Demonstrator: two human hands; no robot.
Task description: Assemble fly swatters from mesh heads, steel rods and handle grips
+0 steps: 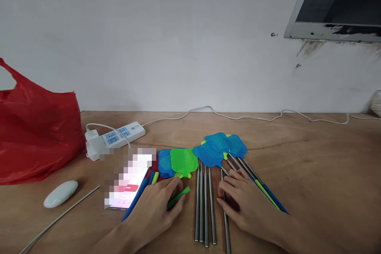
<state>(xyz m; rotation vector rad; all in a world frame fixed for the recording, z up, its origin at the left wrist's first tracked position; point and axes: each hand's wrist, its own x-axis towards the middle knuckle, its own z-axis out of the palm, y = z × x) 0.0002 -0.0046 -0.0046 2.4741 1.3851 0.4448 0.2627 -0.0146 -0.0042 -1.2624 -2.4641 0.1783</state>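
Observation:
My left hand (154, 208) is closed around a green plastic handle (179, 197), whose end pokes out between thumb and fingers. Under and beside that hand lie fly swatters with a green mesh head (183, 160) and a blue mesh head (164, 162); their handles are partly covered. My right hand (245, 200) rests by the table with thumb and fingers pinched on a thin metal rod (226, 226). Between the hands, several bare metal rods (205, 206) lie side by side. More blue swatter heads (218, 143) overlap beyond my right hand, with blue and yellow-green handles (270, 195) running beneath it.
On the wooden table (324, 174), a lit phone (127, 190) lies left of my left hand. A white power strip (127, 133) with a plugged-in charger, a white mouse-shaped object (61, 193) and a red plastic bag (38, 135) are farther left. A cable (244, 117) runs along the wall.

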